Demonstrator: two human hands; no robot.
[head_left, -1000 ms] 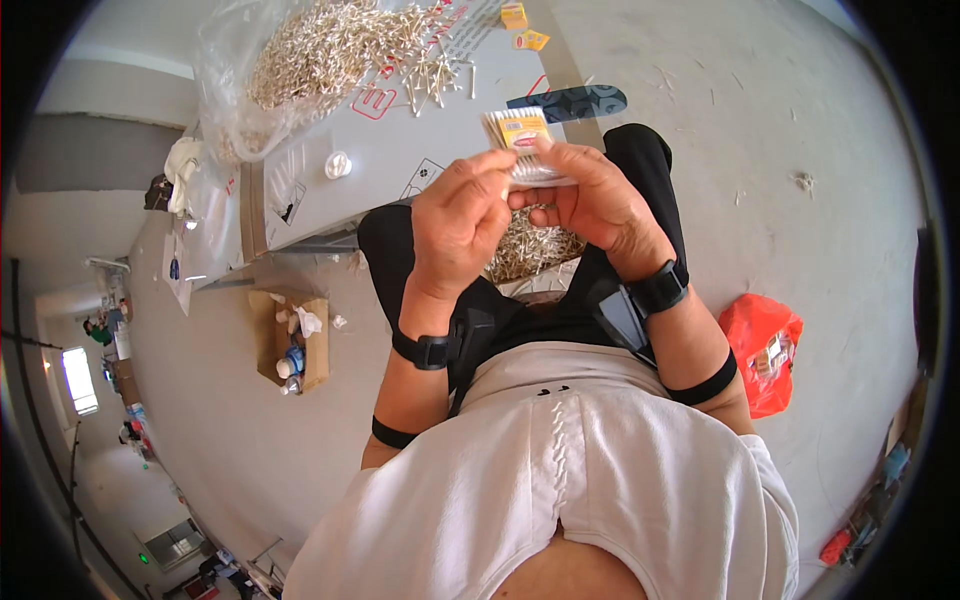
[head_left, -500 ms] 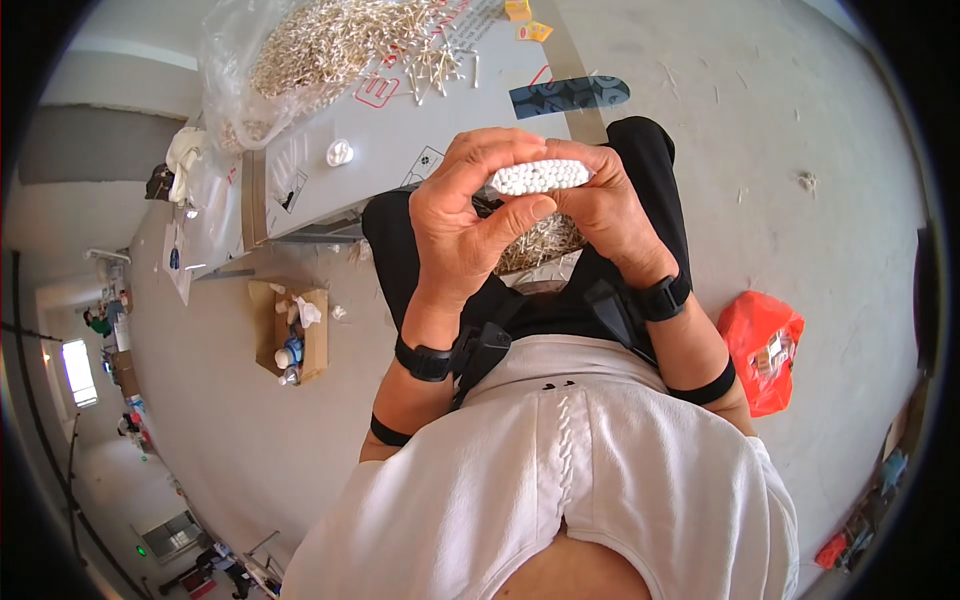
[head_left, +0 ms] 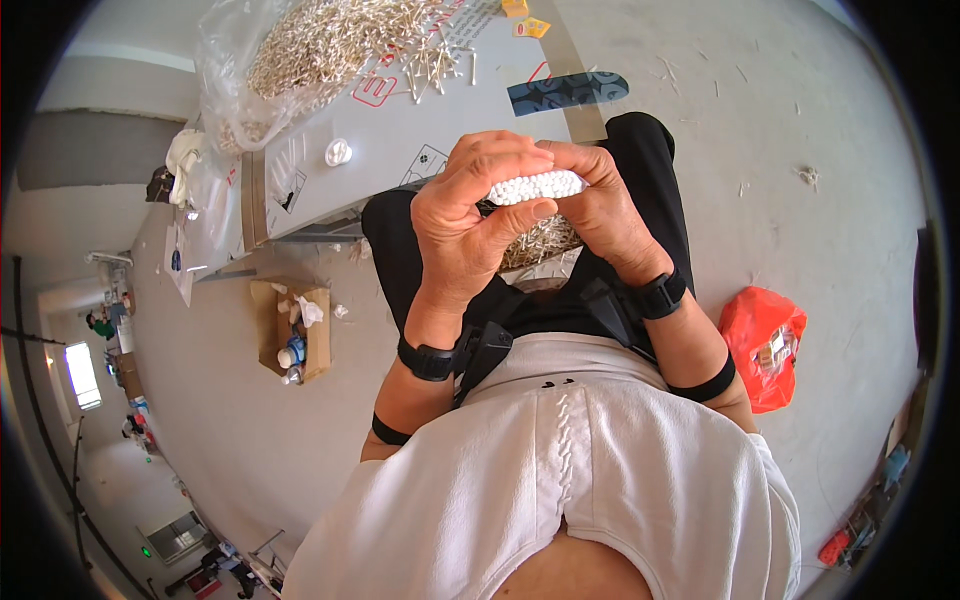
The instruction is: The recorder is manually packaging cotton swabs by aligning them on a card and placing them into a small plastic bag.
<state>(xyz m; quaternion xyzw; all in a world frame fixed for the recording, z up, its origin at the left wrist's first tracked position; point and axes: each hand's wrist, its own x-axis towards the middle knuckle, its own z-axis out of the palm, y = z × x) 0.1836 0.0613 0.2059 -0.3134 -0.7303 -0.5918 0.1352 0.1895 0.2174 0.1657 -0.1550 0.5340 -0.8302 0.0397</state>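
A tightly packed bundle of cotton swabs [head_left: 538,188] is held between my two hands, its white cotton tips facing me. My left hand [head_left: 475,205] wraps its fingers over the top of the bundle, with the thumb along the lower edge. At the other end, my right hand [head_left: 600,205] pinches the bundle between thumb and fingers. Clear film seems to show at the bundle's right end; the rest of its length is hidden. Below my hands, between my knees, lie many loose cotton swabs [head_left: 543,245] in a container that is mostly hidden.
A clear plastic bag [head_left: 222,85] with a large heap of swabs [head_left: 320,50] lies on the grey table [head_left: 375,140], beside a small white round tub [head_left: 338,152]. An open cardboard box [head_left: 318,350] stands on the floor at left, a red plastic bag [head_left: 765,335] at right.
The swab bundle has tilted and dropped slightly between my hands. My right fingers have shifted a little over its end; both hands keep their grip.
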